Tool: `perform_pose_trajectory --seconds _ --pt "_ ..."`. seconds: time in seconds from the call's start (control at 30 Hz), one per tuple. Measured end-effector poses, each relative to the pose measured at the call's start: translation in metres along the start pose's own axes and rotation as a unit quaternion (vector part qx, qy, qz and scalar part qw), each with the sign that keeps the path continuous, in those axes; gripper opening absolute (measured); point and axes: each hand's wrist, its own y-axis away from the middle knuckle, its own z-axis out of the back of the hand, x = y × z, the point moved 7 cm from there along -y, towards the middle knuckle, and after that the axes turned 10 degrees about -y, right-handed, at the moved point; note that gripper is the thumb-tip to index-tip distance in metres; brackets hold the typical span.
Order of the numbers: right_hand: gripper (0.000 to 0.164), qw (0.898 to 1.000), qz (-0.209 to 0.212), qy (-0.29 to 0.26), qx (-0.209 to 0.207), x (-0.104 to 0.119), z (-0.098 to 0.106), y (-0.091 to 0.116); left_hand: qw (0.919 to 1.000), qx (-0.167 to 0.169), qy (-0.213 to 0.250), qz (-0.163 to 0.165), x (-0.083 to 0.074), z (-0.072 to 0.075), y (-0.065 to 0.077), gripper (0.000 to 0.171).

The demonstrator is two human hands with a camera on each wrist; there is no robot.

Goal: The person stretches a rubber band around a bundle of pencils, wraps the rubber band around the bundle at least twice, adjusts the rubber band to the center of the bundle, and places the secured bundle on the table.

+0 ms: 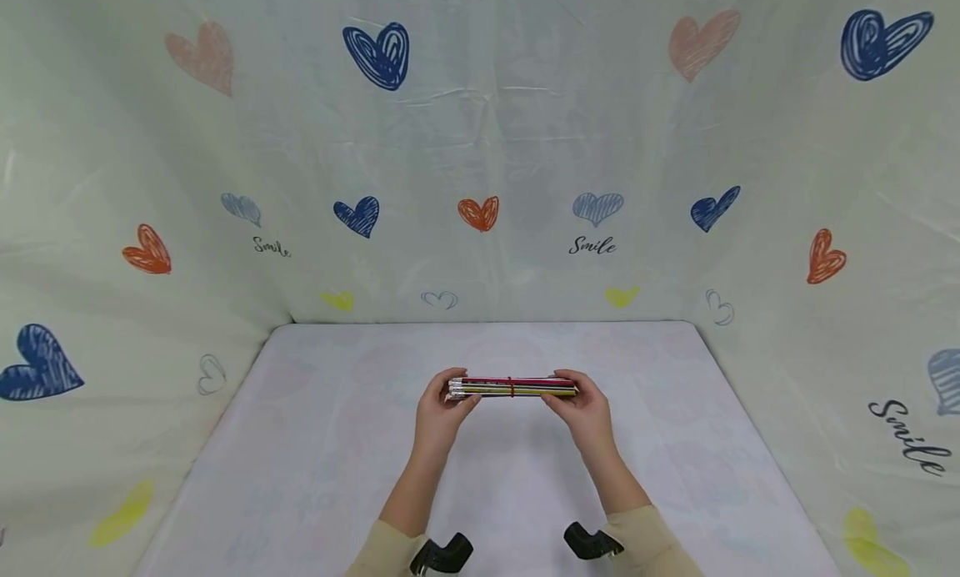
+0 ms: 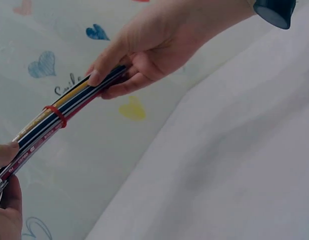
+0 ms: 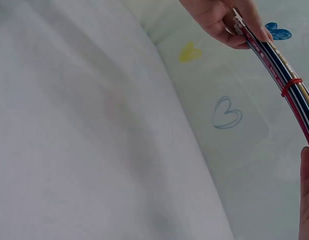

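A bundle of pencils (image 1: 495, 388) in several colours, with a red band (image 1: 512, 386) around its middle, is held level between the two hands above the table. The left hand (image 1: 438, 410) pinches the left end, where silvery pencil ends show, thumb in front and fingers behind. At the other end, the right hand (image 1: 587, 410) grips it the same way. In the left wrist view the dark, yellow and magenta pencils (image 2: 69, 107) lie side by side under the band. The right wrist view cuts off part of the bundle and most of the right hand (image 3: 307, 195).
A white table (image 1: 300, 477) spreads beneath the hands. Behind it and at both sides hangs a pale curtain (image 1: 487, 143) printed with hearts and "Smile" lettering. Each wrist carries a black camera mount, one at the left (image 1: 442, 554) and one at the right (image 1: 592, 542).
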Motion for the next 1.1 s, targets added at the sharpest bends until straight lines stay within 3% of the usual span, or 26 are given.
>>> perform_pose_trajectory --seconds 0.23,0.43,0.6,0.73,0.97,1.1 --pt "0.049 0.999 0.021 -0.012 -0.037 -0.019 0.001 -0.021 0.9973 -0.062 0.039 0.0 0.017 -0.001 -0.018 0.049" --pt "0.046 0.999 0.001 0.038 -0.022 -0.038 0.007 -0.038 0.9953 -0.079 0.055 0.01 0.042 0.0 -0.034 0.048" --pt "0.041 0.997 -0.026 0.076 -0.004 -0.058 0.018 -0.051 0.998 -0.06 0.0 0.019 0.06 0.003 -0.045 0.044" --pt "0.038 0.99 -0.043 0.136 0.007 -0.07 0.024 -0.059 0.9975 -0.035 -0.053 0.031 0.077 0.003 -0.056 0.043" --pt "0.033 0.967 -0.072 0.243 0.02 -0.092 0.037 -0.062 0.9856 -0.001 -0.165 0.035 0.101 0.006 -0.065 0.032" --pt "0.031 0.959 -0.09 0.266 0.033 -0.103 0.043 -0.058 0.9815 0.011 -0.185 0.047 0.11 0.007 -0.063 0.029"
